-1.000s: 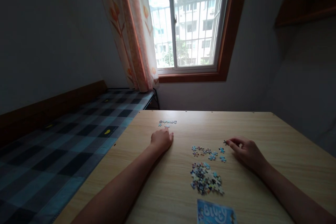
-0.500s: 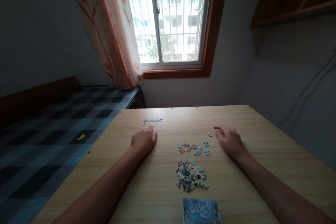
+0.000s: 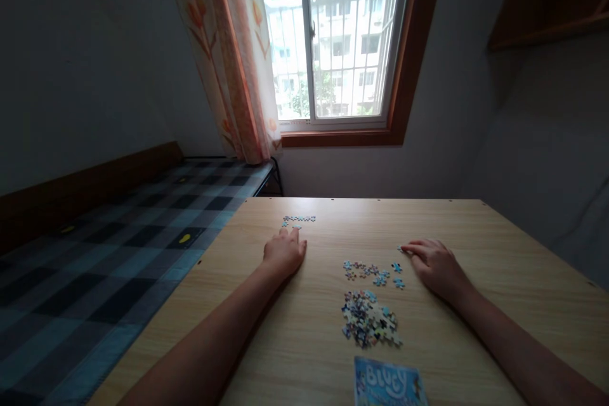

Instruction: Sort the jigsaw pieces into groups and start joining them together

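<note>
My left hand (image 3: pixel 284 252) rests palm down near the table's far left. Its fingers are stretched out and somewhat apart, with their tips beside a small puzzle piece (image 3: pixel 296 227). Just beyond them lies a short row of joined puzzle pieces (image 3: pixel 299 219), with another piece (image 3: pixel 284 224) below its left end. On the right, my right hand (image 3: pixel 432 264) has its thumb and forefinger together at the edge of a light puzzle piece (image 3: pixel 399 248), which looks pinched at the table surface. Several loose pieces (image 3: pixel 364 270) are spread left of this hand.
A heap of puzzle pieces (image 3: pixel 370 320) sits mid-table, nearer me. Below it is a blue box (image 3: pixel 387 384) marked "Bluey". The wooden table (image 3: pixel 480 330) stands beside a bed with a checked cover (image 3: pixel 157 273), under a curtained window (image 3: pixel 342 44).
My right hand's fingertips have moved onto the light piece, which lay just apart from them before. My left fingers have spread a little. The whole view has shifted as my head turned left.
</note>
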The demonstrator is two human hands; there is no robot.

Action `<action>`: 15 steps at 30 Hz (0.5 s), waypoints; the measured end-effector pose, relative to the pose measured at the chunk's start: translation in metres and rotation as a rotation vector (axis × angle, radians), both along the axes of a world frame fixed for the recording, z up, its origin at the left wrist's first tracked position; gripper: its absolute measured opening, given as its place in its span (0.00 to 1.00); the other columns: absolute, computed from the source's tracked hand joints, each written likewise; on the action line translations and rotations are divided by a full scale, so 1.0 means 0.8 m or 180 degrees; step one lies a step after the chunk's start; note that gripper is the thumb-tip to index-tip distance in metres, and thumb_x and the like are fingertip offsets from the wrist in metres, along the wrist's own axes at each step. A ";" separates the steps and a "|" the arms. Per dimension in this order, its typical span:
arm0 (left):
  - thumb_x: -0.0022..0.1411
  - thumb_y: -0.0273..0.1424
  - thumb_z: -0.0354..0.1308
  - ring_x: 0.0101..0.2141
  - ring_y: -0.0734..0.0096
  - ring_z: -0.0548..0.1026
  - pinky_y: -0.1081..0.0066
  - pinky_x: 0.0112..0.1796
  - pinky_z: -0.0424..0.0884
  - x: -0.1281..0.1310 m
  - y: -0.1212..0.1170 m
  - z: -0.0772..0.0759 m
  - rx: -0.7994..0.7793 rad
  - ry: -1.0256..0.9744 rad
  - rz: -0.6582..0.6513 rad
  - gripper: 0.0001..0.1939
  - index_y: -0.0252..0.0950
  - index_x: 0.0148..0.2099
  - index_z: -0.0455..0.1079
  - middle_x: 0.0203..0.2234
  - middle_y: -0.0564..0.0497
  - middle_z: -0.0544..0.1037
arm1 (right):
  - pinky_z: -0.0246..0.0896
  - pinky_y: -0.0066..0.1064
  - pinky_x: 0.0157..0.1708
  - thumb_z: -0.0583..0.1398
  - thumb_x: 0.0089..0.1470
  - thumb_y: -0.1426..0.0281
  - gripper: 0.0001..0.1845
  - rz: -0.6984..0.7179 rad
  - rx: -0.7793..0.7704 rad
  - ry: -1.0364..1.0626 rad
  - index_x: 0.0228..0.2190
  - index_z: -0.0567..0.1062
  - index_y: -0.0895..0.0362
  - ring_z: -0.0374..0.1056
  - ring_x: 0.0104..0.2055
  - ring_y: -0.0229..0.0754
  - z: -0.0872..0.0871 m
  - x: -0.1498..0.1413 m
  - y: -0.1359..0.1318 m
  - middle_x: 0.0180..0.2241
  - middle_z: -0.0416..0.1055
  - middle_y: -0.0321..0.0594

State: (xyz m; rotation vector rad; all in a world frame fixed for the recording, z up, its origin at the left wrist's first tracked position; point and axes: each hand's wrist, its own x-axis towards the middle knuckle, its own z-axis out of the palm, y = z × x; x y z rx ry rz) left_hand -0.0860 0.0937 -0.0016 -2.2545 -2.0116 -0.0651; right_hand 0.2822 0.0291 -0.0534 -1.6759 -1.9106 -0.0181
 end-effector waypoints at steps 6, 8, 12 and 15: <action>0.68 0.45 0.42 0.48 0.51 0.73 0.59 0.45 0.69 -0.002 0.006 0.003 -0.0093 -0.0064 0.0084 0.29 0.35 0.63 0.65 0.52 0.36 0.72 | 0.60 0.45 0.53 0.54 0.58 0.67 0.17 -0.0037 0.0018 -0.0028 0.40 0.83 0.49 0.68 0.51 0.51 -0.006 0.001 0.004 0.46 0.78 0.42; 0.68 0.45 0.42 0.48 0.51 0.73 0.59 0.46 0.69 -0.004 0.008 0.004 -0.0084 -0.0064 0.0099 0.29 0.35 0.62 0.66 0.52 0.36 0.73 | 0.60 0.45 0.54 0.54 0.58 0.67 0.18 -0.0068 0.0004 -0.0064 0.41 0.83 0.49 0.68 0.52 0.51 -0.007 0.000 0.004 0.47 0.77 0.41; 0.68 0.45 0.42 0.47 0.50 0.74 0.59 0.44 0.70 -0.007 0.012 0.004 -0.0073 -0.0053 0.0101 0.28 0.35 0.61 0.67 0.51 0.36 0.73 | 0.60 0.45 0.54 0.53 0.58 0.69 0.19 -0.0100 -0.0009 -0.0127 0.42 0.82 0.49 0.67 0.53 0.51 -0.006 -0.002 0.004 0.48 0.77 0.41; 0.69 0.45 0.41 0.45 0.50 0.75 0.59 0.42 0.70 -0.008 0.014 0.004 -0.0101 -0.0060 0.0128 0.28 0.36 0.61 0.67 0.50 0.36 0.74 | 0.60 0.45 0.54 0.54 0.58 0.68 0.18 -0.0075 -0.0019 -0.0137 0.42 0.82 0.49 0.68 0.52 0.51 -0.006 -0.001 0.004 0.48 0.77 0.42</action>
